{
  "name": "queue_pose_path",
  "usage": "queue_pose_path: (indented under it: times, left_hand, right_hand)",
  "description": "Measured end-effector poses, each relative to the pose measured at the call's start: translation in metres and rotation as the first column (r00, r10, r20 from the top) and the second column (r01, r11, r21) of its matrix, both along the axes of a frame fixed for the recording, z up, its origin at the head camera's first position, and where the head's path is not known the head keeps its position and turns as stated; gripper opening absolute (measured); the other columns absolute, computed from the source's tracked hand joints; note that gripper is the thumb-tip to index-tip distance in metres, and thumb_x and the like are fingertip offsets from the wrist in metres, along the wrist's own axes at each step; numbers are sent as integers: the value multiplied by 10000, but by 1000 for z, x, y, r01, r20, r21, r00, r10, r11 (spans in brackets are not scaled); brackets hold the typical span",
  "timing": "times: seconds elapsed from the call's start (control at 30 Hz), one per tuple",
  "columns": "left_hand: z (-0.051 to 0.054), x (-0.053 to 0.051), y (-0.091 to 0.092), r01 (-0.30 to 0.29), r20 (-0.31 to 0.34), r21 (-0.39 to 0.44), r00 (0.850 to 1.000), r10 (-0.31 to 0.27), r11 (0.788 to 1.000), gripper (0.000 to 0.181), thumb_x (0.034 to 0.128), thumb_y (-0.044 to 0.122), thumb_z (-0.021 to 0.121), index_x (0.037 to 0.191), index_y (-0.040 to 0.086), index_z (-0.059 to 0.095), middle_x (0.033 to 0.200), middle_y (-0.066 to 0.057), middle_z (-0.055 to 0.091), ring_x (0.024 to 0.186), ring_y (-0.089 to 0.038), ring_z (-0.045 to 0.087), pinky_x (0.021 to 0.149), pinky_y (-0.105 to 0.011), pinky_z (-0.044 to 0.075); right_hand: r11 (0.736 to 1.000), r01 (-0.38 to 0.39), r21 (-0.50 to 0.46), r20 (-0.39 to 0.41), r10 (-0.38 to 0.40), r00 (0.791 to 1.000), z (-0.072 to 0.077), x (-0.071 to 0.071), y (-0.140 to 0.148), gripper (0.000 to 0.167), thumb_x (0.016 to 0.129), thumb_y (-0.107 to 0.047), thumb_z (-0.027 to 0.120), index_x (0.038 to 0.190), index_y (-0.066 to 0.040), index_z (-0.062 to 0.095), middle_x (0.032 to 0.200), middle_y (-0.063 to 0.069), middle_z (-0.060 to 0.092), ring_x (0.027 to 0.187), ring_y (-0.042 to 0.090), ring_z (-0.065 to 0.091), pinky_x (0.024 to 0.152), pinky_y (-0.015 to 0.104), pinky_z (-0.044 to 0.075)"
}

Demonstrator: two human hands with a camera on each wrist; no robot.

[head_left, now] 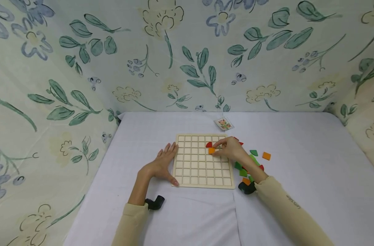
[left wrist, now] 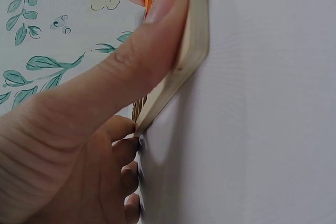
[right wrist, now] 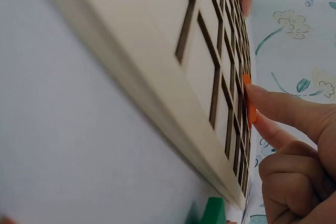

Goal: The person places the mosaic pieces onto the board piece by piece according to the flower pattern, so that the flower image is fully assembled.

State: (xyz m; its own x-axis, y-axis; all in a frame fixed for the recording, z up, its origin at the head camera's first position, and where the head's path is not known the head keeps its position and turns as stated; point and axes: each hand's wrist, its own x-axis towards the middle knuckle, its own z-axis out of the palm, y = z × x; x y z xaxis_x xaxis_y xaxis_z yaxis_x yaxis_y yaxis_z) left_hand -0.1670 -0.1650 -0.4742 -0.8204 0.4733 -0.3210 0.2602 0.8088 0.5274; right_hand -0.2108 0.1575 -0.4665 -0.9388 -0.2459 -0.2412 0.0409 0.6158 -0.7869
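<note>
A pale wooden grid board (head_left: 191,164) lies on the white-covered table. My left hand (head_left: 162,164) rests along its left edge with the fingers spread. In the left wrist view the thumb (left wrist: 152,35) lies over the board's near corner. My right hand (head_left: 233,149) is above the upper right part of the board. Its thumb and index finger pinch an orange square tile (head_left: 211,151), also seen edge-on as an orange tile (right wrist: 249,98) in the right wrist view. Just above that tile, a red curved-edge tile (head_left: 209,145) sits on the grid.
Loose green, red and orange tiles lie right of the board, partly hidden under my right forearm; an orange square (head_left: 266,155) and a green piece (head_left: 254,152) lie farther out. A small printed card (head_left: 224,123) is behind the board. Floral cloth (head_left: 190,82) hangs beyond the table.
</note>
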Motion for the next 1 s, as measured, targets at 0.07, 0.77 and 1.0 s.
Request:
queue_pose_path:
  times: [0.07,0.77,1.0]
  left_hand:
    - [1,0,0,-1,0,-4,1000,1,1000,1542,567,454,1010,1663,70,-4,1753,-96,-88,1626,-313,-134,1338,-529,-37]
    - [0,0,0,3,5,-9,1000,-3,1000,1548,567,466,1006,1664,76,-15,1752,-84,-103,1625,-308,-143,1338,-526,-41]
    - [0,1,0,2,6,-10,1000,-2,1000,1550,566,467,1007,1664,78,-16,1751,-84,-103,1625,-303,-143,1339,-522,-39]
  right_hand:
    - [1000,3,10,-6,-3,1000,-1,0,-1,288,817,-179,873,1071,-67,794,569,-22,331,508,139,272,487,244,223]
    - [998,39,-44,-5,-39,999,-10,-1,1,275,834,-208,871,1070,-80,808,570,-21,322,545,151,261,533,263,238]
    - [998,49,-29,-8,-49,999,-12,0,-4,264,833,-215,873,1065,-101,817,576,-29,353,538,144,296,502,234,227]
